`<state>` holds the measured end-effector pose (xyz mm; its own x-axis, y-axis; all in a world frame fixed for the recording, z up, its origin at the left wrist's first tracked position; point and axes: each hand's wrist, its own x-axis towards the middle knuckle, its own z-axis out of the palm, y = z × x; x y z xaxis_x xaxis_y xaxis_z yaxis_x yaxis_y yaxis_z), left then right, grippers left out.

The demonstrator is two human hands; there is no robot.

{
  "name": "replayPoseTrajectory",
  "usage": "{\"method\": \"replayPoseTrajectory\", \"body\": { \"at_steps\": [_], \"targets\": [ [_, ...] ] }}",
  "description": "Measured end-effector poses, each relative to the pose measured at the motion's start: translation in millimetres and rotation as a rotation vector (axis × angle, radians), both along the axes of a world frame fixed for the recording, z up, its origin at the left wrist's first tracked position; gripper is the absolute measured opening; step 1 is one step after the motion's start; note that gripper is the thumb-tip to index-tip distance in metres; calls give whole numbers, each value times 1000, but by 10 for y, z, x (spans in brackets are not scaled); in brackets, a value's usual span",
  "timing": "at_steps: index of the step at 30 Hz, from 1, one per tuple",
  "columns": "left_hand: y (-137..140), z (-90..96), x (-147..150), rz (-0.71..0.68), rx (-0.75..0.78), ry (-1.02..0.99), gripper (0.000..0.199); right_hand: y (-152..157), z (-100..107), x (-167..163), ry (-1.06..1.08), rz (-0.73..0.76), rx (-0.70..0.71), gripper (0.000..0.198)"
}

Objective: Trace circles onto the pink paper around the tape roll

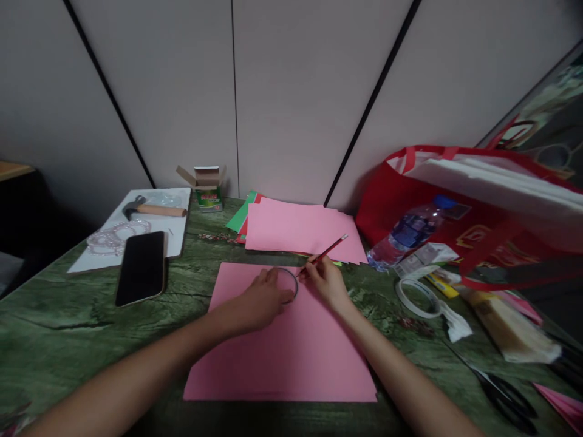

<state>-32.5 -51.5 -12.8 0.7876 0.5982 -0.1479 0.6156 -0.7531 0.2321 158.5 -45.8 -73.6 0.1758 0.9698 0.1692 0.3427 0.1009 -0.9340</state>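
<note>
Grey ring (297, 286), part-hidden, is held on pink paper sheet (282, 364) by half-curled left hand (265, 297); red pencil (332, 246) is pinched in right hand (327, 279). Beyond sheet: cropped red fabric bag (385, 194), white slabs (492, 175) inside; open green box (209, 195), contents unseen.

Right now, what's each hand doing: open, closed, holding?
Left hand: holding a ring on pink paper.
Right hand: closed on a red pencil.

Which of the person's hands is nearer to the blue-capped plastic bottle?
Right. The right hand, holding the pencil, is left of the blue-capped plastic bottle; the left hand, touching the ring, is farther left.
</note>
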Motion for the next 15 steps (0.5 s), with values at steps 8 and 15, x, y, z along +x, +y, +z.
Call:
{"method": "replayPoseTrajectory", "body": {
  "at_steps": [8,15],
  "targets": [
    [141,39,68,-101,109,84,23,50,-204,-32,297,-22,24,30],
    [150,110,112,-50,129,55,30,21,-176,-42,181,20,60,27]
  ]
}}
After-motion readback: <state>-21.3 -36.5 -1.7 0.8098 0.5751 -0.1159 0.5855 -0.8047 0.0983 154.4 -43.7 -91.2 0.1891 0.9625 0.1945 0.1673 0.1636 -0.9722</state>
